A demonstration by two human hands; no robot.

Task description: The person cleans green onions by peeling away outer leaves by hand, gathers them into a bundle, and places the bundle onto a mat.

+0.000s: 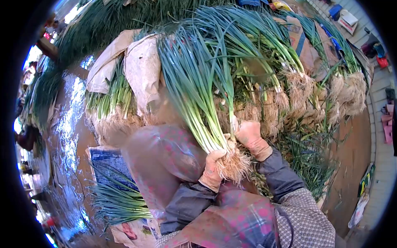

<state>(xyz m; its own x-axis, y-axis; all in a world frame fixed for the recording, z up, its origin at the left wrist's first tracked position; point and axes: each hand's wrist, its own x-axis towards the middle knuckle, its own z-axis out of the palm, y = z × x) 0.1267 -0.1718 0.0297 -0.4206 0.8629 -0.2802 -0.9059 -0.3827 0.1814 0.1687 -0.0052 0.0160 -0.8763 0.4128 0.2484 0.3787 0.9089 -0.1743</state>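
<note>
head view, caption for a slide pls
Gloved left hand holds long green onions by the rooted end; gloved right hand is close beside the roots.

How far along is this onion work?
Possibly done: the small pile beside the knee, though its root ends are hidden. In hand: the left hand grips a bunch, roots still on; the right hand holds a stalk beside it. Apparently left: the rooted heap ahead. I can't tell the overall share.
</note>
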